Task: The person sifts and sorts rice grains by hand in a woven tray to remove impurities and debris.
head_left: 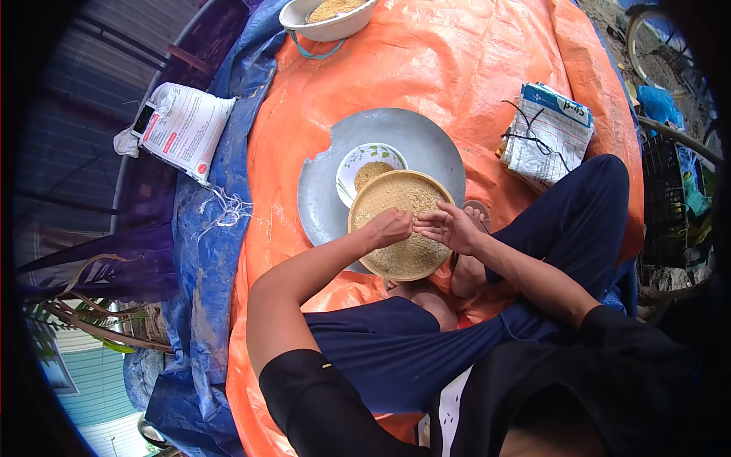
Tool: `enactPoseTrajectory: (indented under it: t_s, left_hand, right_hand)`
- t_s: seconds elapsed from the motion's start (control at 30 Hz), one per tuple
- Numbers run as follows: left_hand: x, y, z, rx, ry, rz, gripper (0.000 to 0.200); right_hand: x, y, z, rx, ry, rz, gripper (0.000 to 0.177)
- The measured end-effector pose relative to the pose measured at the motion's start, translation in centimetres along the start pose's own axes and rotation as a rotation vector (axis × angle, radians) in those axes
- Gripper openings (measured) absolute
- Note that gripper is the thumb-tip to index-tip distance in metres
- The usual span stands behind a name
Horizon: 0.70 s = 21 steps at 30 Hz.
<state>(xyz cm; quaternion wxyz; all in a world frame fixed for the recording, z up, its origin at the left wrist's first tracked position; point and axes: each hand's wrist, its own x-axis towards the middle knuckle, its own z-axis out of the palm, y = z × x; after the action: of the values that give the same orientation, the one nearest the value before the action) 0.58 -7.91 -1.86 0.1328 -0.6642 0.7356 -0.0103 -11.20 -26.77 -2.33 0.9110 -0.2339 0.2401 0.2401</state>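
Observation:
A round, yellow-rimmed shallow basket or sieve holds a layer of pale tan grain. Above its middle, my left hand is closed with the fingers curled in; whatever it may hold is hidden. My right hand faces it with fingers stretched out and apart, fingertips close to the left hand. Partly beneath the basket sits a white plate with a green leaf pattern, bearing a small heap of brown grain. Both lie over a large round grey metal tray whose upper left edge is broken.
Orange tarp covers the ground, with blue tarp along its left. A white basin of grain stands at the top. A printed white sack lies left; folded sacks tied with black cord lie right, near my bent knee.

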Motion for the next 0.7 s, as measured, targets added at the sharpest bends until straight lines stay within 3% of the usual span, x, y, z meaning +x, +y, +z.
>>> enactPoseTrajectory:
  t_s: [0.3, 0.4, 0.5, 0.57, 0.7]
  left_hand:
    - [0.0, 0.0, 0.5, 0.051, -0.04, 0.031, 0.014]
    - [-0.3, -0.4, 0.3, -0.093, -0.079, -0.058, 0.009]
    - [-1.0, -0.9, 0.4, -0.482, 0.105, -0.299, 0.008]
    - [-0.7, -1.4, 0.1, -0.65, 0.061, -0.469, 0.012]
    - [-0.5, -2.4, -0.7, -0.854, 0.159, -0.674, 0.017]
  right_hand:
    - [-0.1, -0.1, 0.1, -0.019, 0.011, -0.001, 0.059]
    - [-0.1, -0.1, 0.0, -0.015, 0.01, -0.003, 0.06]
    - [0.2, -0.2, 0.3, -0.017, 0.003, -0.008, 0.06]
    - [0.0, -0.3, 0.5, -0.007, 0.028, -0.003, 0.059]
    - [0.5, 0.2, 0.3, -0.063, 0.095, 0.005, 0.05]
